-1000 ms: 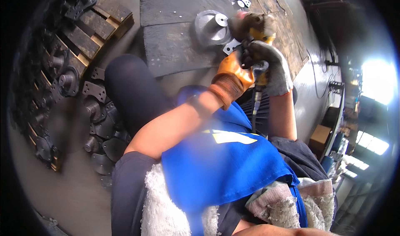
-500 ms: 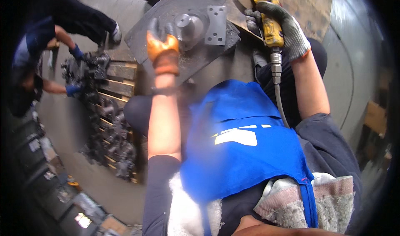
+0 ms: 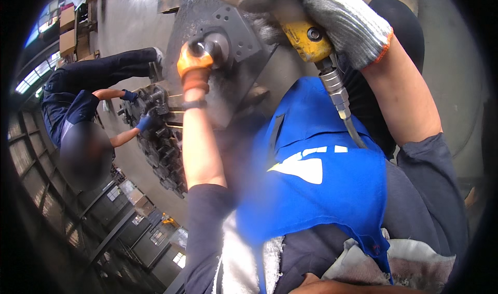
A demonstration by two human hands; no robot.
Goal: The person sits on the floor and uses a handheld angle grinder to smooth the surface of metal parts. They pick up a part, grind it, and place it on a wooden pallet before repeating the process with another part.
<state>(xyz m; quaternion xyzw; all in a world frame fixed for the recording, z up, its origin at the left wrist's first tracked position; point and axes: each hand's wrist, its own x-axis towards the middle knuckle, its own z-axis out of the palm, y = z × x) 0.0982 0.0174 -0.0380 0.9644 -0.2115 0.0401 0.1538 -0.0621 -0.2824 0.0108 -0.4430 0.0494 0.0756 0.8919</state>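
My left hand (image 3: 196, 61), in an orange glove with dark fingertips, is closed around the round boss of a grey metal part (image 3: 236, 32). The part has a flat flange with several holes and lies on a dark steel plate (image 3: 189, 22). Gripped in my right hand (image 3: 342, 22), in a pale knit glove with an orange cuff, is a yellow air grinder (image 3: 308, 42). A metal coupling (image 3: 335, 92) joins the tool to a grey hose that runs down by my blue apron (image 3: 332, 190). The grinder's front end reaches the upper picture edge and is partly hidden.
At the left another person (image 3: 83, 107) in blue gloves bends over dark metal castings (image 3: 161, 154), piled on a wooden pallet. Cardboard boxes (image 3: 67, 27) stand at the far upper left. My bent knee (image 3: 399, 24) is right of the grinder.
My left hand has gone from open beside the part to gripping its boss. The part's flange now sits turned and higher. The grinder has come closer and looks larger; the view has tilted.
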